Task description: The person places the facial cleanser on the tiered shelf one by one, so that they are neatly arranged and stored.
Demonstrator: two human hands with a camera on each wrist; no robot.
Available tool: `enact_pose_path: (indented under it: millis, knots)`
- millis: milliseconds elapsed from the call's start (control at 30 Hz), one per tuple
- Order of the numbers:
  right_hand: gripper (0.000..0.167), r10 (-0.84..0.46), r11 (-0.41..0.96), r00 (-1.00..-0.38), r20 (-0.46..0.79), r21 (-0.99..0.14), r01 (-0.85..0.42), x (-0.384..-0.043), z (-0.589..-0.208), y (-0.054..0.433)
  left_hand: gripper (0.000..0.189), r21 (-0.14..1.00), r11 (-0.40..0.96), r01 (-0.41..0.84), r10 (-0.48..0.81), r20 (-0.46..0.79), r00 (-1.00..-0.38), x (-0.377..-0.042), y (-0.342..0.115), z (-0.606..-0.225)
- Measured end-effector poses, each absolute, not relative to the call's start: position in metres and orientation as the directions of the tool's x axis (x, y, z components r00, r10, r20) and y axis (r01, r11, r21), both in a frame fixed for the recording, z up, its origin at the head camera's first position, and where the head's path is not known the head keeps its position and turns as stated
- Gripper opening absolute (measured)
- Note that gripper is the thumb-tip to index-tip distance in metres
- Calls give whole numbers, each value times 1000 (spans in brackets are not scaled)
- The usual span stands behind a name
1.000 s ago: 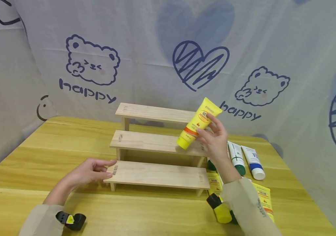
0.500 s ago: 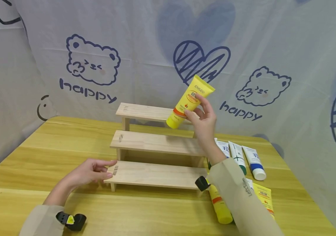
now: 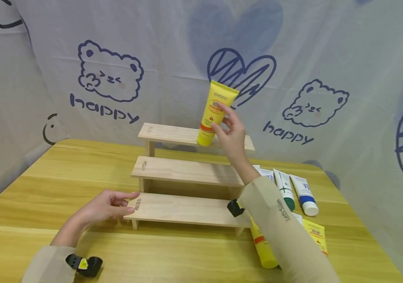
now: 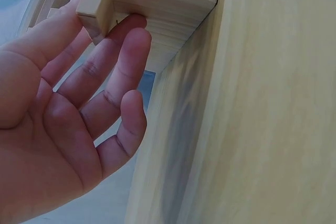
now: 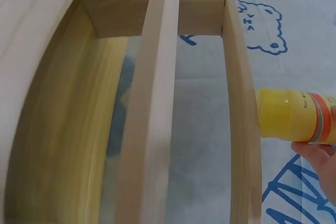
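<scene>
Your right hand (image 3: 232,138) pinches tube (image 3: 208,117) at 1 o'clock of rack (image 3: 184,169), by top step (image 3: 173,133); long axis tilted, cap (image 3: 205,139) toward 7, crimped end (image 3: 224,88) toward 1. Your left hand (image 3: 104,207) grips bottom step (image 3: 187,209) at 8.

Head view softly, evenly lit; wrist views dimmer, bluish.

You're facing a pale cloth (image 3: 166,35) hanging behind the wooden table (image 3: 173,255), blue bear drawings (image 3: 111,74), hearts (image 3: 240,76) and "happy" lettering (image 3: 104,109) showing on it. On your right, a blue-banded white tube (image 3: 304,194) is lying beside a green-capped white tube (image 3: 284,189); nearer you, one yellow tube (image 3: 264,248) and a second yellow tube (image 3: 315,236) are lying partly hidden.
</scene>
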State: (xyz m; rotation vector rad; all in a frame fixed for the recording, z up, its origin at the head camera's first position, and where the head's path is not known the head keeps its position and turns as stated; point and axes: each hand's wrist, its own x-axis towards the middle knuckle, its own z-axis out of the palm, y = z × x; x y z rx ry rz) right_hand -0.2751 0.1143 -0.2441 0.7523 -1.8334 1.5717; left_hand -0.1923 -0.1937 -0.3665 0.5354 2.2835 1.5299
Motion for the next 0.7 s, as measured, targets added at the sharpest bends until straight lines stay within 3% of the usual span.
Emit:
enact_pose_path:
  millis: [200, 467, 700]
  knots:
    - [61, -106, 209, -638, 763, -610, -765, -280, -239, 106, 58, 932, 342, 120, 487, -66, -871, -192, -194, -368]
    - [73, -70, 220, -726, 684, -699, -680, -282, -241, 102, 58, 934, 336, 121, 491, -64, -869, -192, -195, -368]
    - [42, -9, 377, -833, 552, -770, -514, -279, -256, 113, 58, 938, 324, 123, 498, -59, -865, -192, -195, -368]
